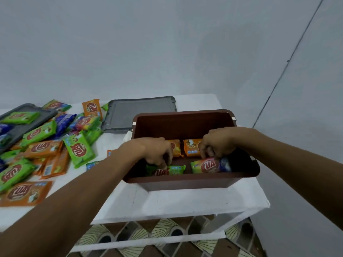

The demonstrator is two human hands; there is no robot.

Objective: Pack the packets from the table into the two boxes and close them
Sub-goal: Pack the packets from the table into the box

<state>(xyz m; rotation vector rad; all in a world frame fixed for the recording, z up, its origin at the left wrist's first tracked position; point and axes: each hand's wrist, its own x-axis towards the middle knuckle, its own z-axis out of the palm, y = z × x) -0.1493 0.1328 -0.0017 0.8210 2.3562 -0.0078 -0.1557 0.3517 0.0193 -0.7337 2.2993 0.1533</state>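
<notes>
On the left of the white tabletop (pixel 167 201), a heap of loose packets (pixel 44 145) lies partly over one grey lid (pixel 16 115); a second grey lid (pixel 141 112) lies far of the brown box (pixel 185 182). The packets look light, crinkly and slippery, best pinched by an end seam or flat across the width. Inside the box, the left hand (pixel 157 149) curls its fingers onto a green packet (pixel 167 170), while the right hand (pixel 217 141) pinches a multicoloured packet (pixel 211 165) on the box floor.
</notes>
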